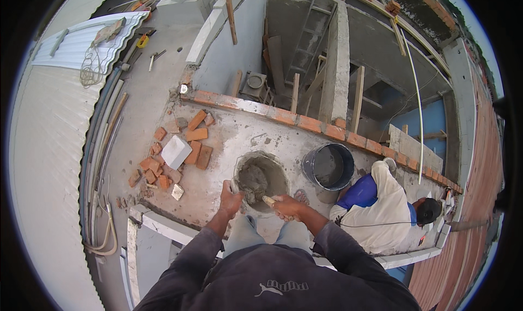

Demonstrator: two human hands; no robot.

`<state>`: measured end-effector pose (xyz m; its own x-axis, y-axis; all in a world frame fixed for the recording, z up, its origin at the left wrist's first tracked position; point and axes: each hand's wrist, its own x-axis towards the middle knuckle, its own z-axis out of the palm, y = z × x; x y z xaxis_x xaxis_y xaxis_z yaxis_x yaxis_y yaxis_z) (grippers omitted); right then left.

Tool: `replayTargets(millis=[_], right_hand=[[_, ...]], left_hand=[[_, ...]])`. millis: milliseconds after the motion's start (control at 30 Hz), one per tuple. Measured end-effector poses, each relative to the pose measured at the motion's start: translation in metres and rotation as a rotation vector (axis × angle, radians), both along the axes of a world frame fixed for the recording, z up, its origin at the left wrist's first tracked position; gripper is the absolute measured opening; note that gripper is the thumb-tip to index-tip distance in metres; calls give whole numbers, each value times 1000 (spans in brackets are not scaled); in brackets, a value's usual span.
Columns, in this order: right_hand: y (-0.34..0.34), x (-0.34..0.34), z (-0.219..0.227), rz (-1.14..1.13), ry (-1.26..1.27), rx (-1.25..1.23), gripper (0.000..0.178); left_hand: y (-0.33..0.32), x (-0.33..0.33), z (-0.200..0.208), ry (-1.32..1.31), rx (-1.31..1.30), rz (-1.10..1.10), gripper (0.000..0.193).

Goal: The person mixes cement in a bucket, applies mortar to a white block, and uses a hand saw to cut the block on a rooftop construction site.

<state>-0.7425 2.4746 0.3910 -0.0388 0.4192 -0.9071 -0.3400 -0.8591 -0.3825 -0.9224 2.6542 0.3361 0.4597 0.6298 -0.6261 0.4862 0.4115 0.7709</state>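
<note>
mortar pan (261, 176) | left hand (229, 200) clamps near rim | right hand (287, 206) fisted on trowel handle (268, 200) | bucket (328, 166) just beside

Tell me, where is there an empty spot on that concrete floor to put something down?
Bare concrete lies between the mortar pan and the brick edge row, and in front of the brick pile, left of the left hand. It is crowded on the right, by the grey bucket and the crouching co-worker.

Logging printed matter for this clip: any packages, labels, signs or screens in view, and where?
None clear enough to tell.
Nearest containers are unlabelled: a grey mortar-caked bucket under the hands, and a dark round bucket to its right beside the red brick row.
</note>
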Motion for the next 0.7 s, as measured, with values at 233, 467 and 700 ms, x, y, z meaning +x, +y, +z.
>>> replayTargets(millis=[233,467,700], right_hand=[[18,-31,63,283,-420,41,34],[40,-35,125,1137,-1214,615,15],[16,-42,144,1472,-1257,999,12]], left_hand=[[-3,-68,54,-40,-7,-13,45],[-29,-95,99,19,143,-208,52],[-64,-89,107,74,243,-295,55]])
